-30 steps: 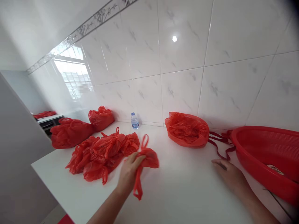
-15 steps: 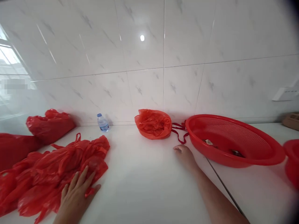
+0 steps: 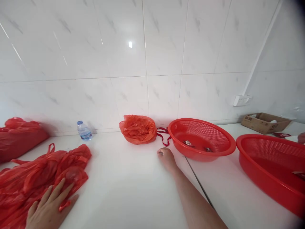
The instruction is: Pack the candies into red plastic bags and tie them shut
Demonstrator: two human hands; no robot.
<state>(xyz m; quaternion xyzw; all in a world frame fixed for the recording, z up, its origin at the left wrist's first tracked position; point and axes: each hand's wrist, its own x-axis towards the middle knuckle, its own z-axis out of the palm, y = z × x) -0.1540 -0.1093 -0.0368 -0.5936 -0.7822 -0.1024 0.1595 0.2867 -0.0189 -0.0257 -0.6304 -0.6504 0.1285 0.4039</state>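
My left hand lies with fingers spread over a crumpled heap of red plastic bags. A small twist of the red plastic shows by its thumb. My right hand rests on the white table with its fingers curled in, and nothing shows in it. Just beyond it are a dark red ribbon and a red plastic basket holding a few small dark items. An orange-red plastic bag, bunched into a round shape, sits against the wall to the left of the ribbon.
A clear water bottle with a blue cap stands near the wall. At far left is a full red bag. On the right are a larger red basket and a cardboard box. Part of another person's hand shows at the right edge.
My view has turned to the right, so the second basket and the cardboard box now show more fully. Both hands stay where they were on the table and the bags.
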